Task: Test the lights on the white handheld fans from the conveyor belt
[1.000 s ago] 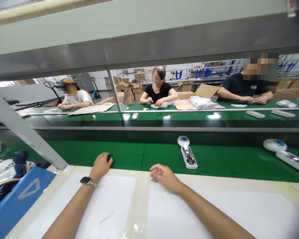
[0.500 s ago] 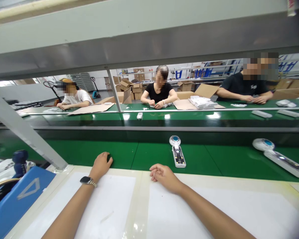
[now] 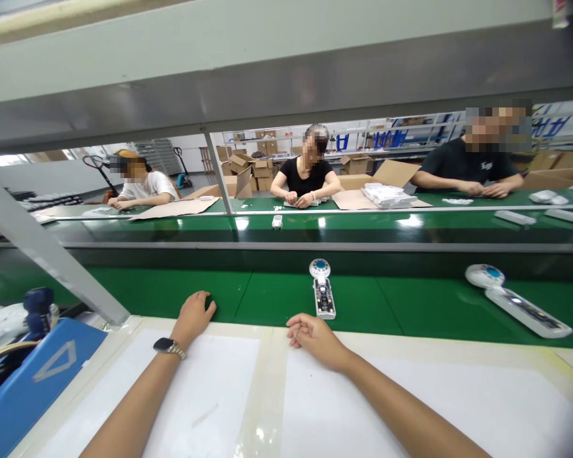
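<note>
Left hand: fingers parted, empty | right hand: fingers loosely curled, slightly apart, empty | white device: on green belt just beyond right hand, untouched | person's forearms lie along worktop, probably for support

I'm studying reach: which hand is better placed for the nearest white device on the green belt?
Likely the right hand: it lies just short of the white device, whereas the left hand is farther away, leftward.
</note>
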`<act>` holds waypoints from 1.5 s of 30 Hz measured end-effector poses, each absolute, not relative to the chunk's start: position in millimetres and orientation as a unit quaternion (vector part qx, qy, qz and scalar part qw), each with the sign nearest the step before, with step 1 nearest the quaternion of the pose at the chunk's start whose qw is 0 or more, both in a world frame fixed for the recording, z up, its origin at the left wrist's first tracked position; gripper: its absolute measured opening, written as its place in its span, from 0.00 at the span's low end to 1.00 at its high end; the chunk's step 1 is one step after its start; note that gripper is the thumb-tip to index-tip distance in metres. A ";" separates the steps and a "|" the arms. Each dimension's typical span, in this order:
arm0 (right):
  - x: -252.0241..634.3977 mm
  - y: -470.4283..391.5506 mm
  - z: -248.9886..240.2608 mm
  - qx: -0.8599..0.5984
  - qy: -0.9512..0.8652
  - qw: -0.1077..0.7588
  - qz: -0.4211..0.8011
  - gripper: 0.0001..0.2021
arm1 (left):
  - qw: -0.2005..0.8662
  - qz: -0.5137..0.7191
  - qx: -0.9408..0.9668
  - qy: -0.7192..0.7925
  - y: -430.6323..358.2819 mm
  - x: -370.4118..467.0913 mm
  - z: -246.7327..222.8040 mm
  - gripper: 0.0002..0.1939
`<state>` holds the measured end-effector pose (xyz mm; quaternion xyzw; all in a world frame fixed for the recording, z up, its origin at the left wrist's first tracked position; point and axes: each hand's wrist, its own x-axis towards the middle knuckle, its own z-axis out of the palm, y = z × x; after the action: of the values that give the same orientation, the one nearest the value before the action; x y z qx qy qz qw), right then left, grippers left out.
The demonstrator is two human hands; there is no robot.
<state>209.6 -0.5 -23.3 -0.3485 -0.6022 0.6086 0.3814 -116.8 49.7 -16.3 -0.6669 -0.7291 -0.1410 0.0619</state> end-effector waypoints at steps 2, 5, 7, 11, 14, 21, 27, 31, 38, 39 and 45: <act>209.4 -0.3 -24.1 -0.349 -0.600 0.382 0.611 0.07 | 0.063 -0.142 -0.667 -0.728 49.6 -116.8 -16.5 0.24; 209.3 -0.1 -25.2 -0.347 -0.598 0.382 0.613 0.07 | 0.065 -0.144 -0.667 -0.728 49.8 -117.2 -17.2 0.23; 209.4 -0.3 -25.3 -0.347 -0.597 0.382 0.614 0.08 | 0.064 -0.142 -0.669 -0.727 49.9 -117.4 -17.4 0.23; 209.6 -0.9 -23.8 -0.351 -0.594 0.382 0.615 0.09 | 0.061 -0.138 -0.671 -0.726 50.1 -117.4 -17.3 0.24; 209.5 -1.0 -22.6 -0.352 -0.592 0.385 0.614 0.09 | 0.060 -0.137 -0.671 -0.726 50.4 -117.3 -17.7 0.24; 209.2 -0.6 -22.2 -0.354 -0.592 0.385 0.614 0.07 | 0.061 -0.141 -0.670 -0.726 50.9 -118.2 -19.0 0.24; 209.5 -1.0 -21.7 -0.355 -0.593 0.383 0.612 0.07 | 0.059 -0.147 -0.671 -0.724 50.7 -118.6 -19.0 0.24; 209.8 -1.3 -20.9 -0.355 -0.593 0.382 0.614 0.07 | 0.060 -0.154 -0.669 -0.725 50.4 -118.5 -19.3 0.22; 209.7 -0.8 -20.6 -0.361 -0.594 0.380 0.611 0.07 | 0.049 -0.165 -0.672 -0.720 50.4 -118.2 -19.3 0.22; 209.6 -0.7 -21.1 -0.359 -0.594 0.381 0.611 0.07 | 0.049 -0.168 -0.672 -0.719 50.4 -118.0 -19.3 0.22; 210.3 -4.0 -22.8 -0.364 -0.598 0.377 0.607 0.10 | 0.059 -0.176 -0.669 -0.720 44.3 -112.7 -18.1 0.18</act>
<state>210.3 -4.0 -22.8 -0.3638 -0.5977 0.6068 0.3770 -112.7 44.3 -18.1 -0.6688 -0.7199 -0.1760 0.0590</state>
